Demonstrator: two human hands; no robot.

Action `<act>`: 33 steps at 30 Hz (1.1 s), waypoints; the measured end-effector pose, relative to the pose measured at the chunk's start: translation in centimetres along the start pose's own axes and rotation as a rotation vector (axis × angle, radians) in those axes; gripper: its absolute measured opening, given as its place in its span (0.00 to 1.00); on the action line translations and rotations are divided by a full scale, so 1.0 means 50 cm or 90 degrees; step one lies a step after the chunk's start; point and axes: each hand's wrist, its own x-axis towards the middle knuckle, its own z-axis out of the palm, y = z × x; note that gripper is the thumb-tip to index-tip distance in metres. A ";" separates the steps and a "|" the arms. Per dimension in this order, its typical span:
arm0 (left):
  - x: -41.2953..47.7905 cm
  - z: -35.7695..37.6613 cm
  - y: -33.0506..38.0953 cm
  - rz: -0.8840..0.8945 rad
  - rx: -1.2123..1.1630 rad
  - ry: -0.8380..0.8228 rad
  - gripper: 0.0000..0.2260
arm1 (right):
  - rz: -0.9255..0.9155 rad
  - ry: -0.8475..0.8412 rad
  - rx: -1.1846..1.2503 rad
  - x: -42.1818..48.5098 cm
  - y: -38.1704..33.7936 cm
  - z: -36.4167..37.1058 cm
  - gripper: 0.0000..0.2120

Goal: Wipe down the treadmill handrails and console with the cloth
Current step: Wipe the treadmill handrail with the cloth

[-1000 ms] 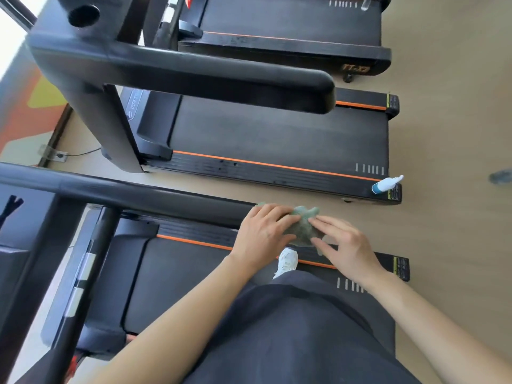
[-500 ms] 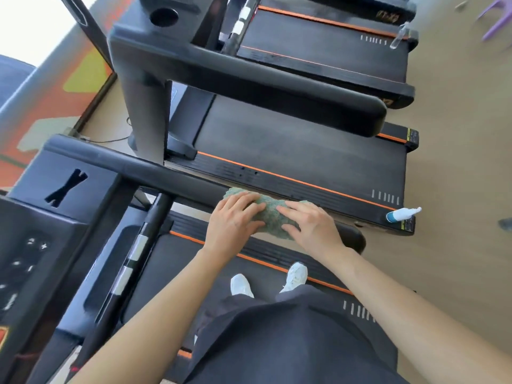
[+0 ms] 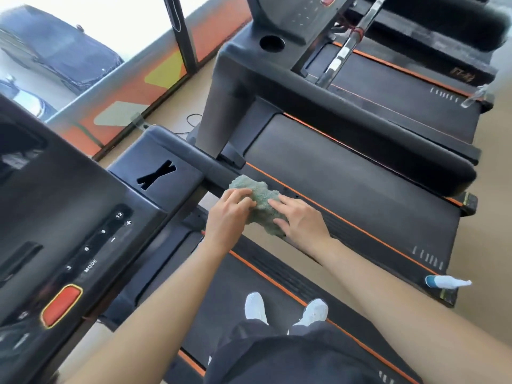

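Both hands on the green cloth, which is bunched over the right handrail. Left hand has fingers curled down over the cloth's near-left edge, gripping it against the rail. Right hand lies flatter, fingers mostly straight and pressing on the cloth's right side, thumb tip on the fabric. The two hands sit just beside each other, with cloth showing between and beyond the fingertips. Bare rail runs on past the left hand to the console, well left of the grip, red stop button on it. White shoes below the wrists. Spray bottle far right, on the neighbouring treadmill.
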 end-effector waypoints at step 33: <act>-0.029 -0.171 -0.225 -0.179 0.237 0.019 0.11 | -0.402 0.003 -0.147 0.276 -0.178 0.071 0.29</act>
